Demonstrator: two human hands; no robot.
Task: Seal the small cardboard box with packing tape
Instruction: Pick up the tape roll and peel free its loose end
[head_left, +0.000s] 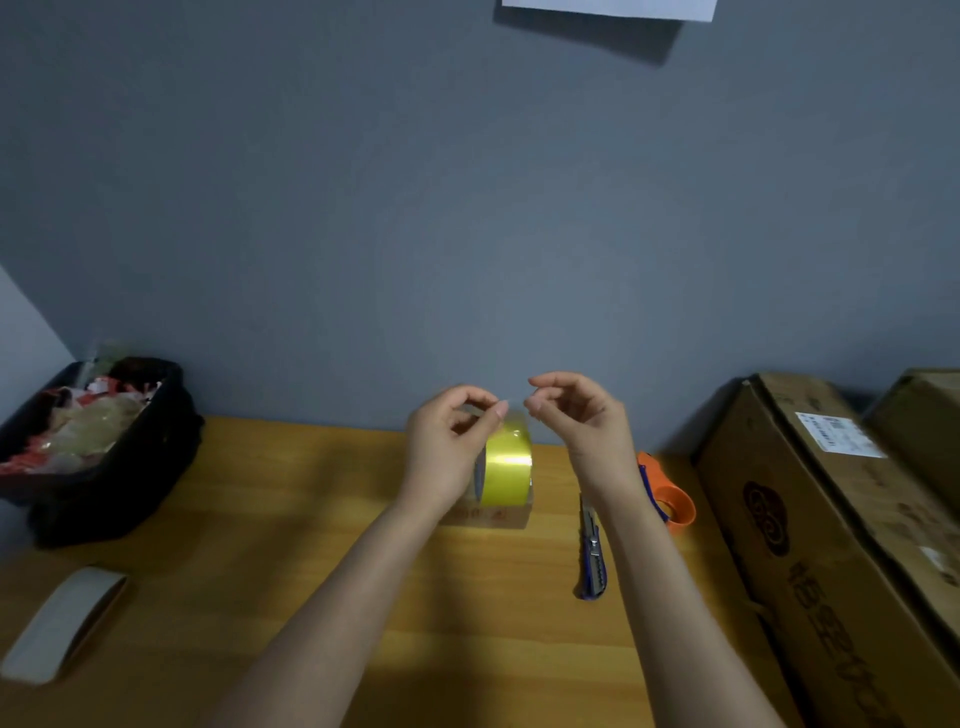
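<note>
A yellow roll of packing tape (508, 460) stands on edge on top of the small cardboard box (498, 515), at the middle of the wooden table (291, 519). My left hand (449, 447) is raised just left of the roll, thumb and fingers pinched together above it. My right hand (576, 415) is level with it on the right, fingertips pinched too. A faint clear strip of tape (515, 414) runs from the roll up to both pinches. My left wrist hides much of the box.
A blue utility knife (592, 556) and an orange tape dispenser (670, 499) lie right of the box. Large cardboard boxes (831, 519) line the right side. A black bin (93, 447) of scraps stands at the left, and a grey tape roll (62, 623) lies near the front left.
</note>
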